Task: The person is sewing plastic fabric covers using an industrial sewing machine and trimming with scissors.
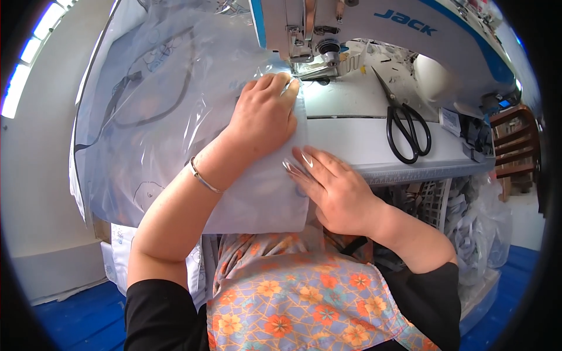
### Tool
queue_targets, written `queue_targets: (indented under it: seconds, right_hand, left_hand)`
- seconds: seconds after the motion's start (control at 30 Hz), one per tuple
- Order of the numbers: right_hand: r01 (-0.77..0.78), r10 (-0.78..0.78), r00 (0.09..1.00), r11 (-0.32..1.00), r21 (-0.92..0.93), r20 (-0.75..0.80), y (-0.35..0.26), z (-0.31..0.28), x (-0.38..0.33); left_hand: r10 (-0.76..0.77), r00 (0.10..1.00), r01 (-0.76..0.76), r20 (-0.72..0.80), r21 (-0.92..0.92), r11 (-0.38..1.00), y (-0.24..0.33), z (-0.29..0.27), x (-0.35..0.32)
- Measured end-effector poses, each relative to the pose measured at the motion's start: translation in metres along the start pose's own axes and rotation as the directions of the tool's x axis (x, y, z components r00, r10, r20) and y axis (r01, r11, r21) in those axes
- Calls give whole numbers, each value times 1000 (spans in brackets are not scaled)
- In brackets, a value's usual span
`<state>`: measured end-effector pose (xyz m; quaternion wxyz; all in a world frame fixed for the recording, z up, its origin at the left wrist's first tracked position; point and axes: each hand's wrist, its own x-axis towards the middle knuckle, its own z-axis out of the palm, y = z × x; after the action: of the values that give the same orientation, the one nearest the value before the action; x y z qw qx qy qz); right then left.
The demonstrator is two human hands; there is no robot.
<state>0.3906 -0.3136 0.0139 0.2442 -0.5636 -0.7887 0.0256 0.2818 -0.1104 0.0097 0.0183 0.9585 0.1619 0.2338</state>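
A wide sheet of clear plastic lies over pale fabric with faint printed drawings, and its right edge runs up to the sewing machine. My left hand is curled on that edge, fingers bent and close together just in front of the lit presser foot. What lies under its fingertips is partly hidden. My right hand rests nearer my body, at the sheet's right border, with its fingers stretched out flat and the fingertips against the plastic.
Black-handled scissors lie on the white machine table, right of my hands. A ruler strip follows the table's front edge. Beyond stand small dark boxes and a wooden chair. Scraps in clear bags sit below.
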Motion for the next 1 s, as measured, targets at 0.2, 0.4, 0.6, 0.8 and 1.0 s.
queue_targets:
  seconds: [0.2,0.4,0.6,0.8,1.0]
  right_hand:
    - [106,-118,988,987,-122,-99,10,13,-7]
    - [47,-53,986,998,-44,-156,3,10,-7]
    - [9,-11,991,1000,-17,-134,4,10,-8]
    - [-8,6,994,1000,-13,-112,2,6,-7]
    - [4,-6,993,1000,-16,-121,6,5,-4]
  left_hand:
    - [-4,1000,5,5,-59,998,2,1,0]
    - [53,999,-53,-4,-173,983,-4,-7,-4]
    - [116,993,-116,21,-17,993,11,-20,-17]
    - [62,993,-50,100,-116,992,21,-25,-22]
    - [92,993,-77,78,-178,981,25,-28,-23]
